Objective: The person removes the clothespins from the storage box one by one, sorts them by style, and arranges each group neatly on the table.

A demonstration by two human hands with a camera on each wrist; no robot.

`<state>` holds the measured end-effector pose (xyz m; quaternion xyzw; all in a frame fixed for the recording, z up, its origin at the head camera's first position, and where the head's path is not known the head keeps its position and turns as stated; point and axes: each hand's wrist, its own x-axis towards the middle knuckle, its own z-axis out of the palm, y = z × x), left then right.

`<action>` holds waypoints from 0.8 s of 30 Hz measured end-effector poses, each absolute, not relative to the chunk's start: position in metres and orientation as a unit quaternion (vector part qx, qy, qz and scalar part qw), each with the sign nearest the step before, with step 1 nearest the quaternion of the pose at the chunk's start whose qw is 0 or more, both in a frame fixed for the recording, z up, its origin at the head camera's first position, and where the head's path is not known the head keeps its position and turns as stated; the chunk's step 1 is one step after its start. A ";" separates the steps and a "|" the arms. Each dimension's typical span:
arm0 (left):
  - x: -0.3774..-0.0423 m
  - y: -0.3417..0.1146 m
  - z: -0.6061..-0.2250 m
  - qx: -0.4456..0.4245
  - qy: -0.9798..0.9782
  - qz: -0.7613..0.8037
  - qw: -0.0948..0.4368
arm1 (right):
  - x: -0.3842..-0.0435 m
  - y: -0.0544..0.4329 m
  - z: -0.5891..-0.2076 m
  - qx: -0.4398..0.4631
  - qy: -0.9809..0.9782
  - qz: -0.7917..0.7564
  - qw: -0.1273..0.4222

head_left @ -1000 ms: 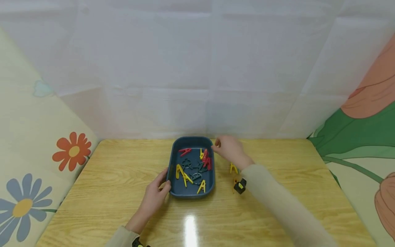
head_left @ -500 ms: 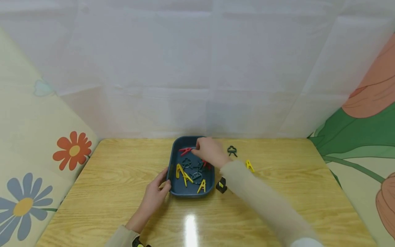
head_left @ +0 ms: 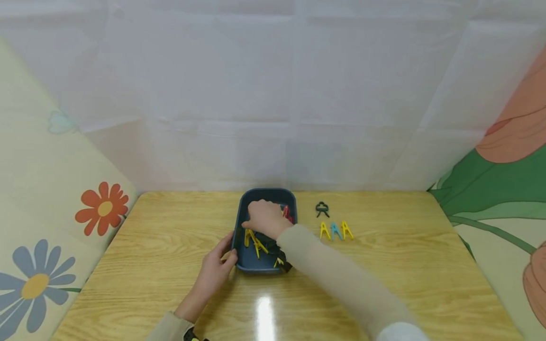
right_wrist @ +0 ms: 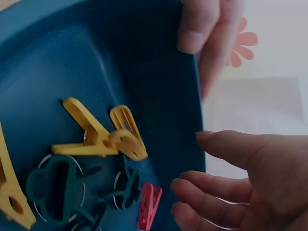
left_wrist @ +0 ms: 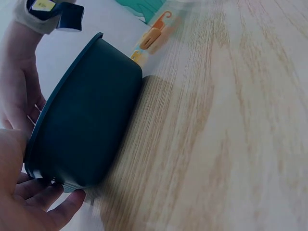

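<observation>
My left hand (head_left: 217, 265) grips the left wall of a dark blue plastic tray (head_left: 261, 271), its thumb over the rim and fingers outside, as the right wrist view also shows. Over the tray's left half is my right hand (head_left: 265, 219), thumb and fingers parted with nothing between them. Below it lie yellow clothespins (right_wrist: 91, 137), a red clothespin (right_wrist: 149, 207) and dark green clips (right_wrist: 57, 187) with wire rings. In the head view, more red clothespins (head_left: 286, 213) sit at the right wall, partly hidden by the right hand.
Right of the tray, a yellow clothespin (head_left: 324, 231), a light blue one (head_left: 335, 231) and another yellow one (head_left: 347, 230) stand in a row. A dark green clip (head_left: 322, 209) lies behind them. The wooden table (head_left: 158, 237) meets a white sheet (head_left: 204, 156) at the back.
My right hand has moved left, from beside the tray's right rim to over its left half, uncovering the clothespin row and green clip on the table. My left hand stays put.
</observation>
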<state>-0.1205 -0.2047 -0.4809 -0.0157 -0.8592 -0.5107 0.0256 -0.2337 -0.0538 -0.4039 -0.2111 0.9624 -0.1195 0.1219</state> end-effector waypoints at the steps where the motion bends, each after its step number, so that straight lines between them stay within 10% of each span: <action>1: -0.121 -0.205 -0.481 -0.014 -0.859 -0.512 0.025 | -0.234 -0.057 -0.406 -0.211 0.963 -0.112 0.128; 24: -0.118 -0.205 -0.477 -0.027 -0.861 -0.508 0.033 | -0.243 -0.067 -0.422 -0.195 0.962 -0.080 0.174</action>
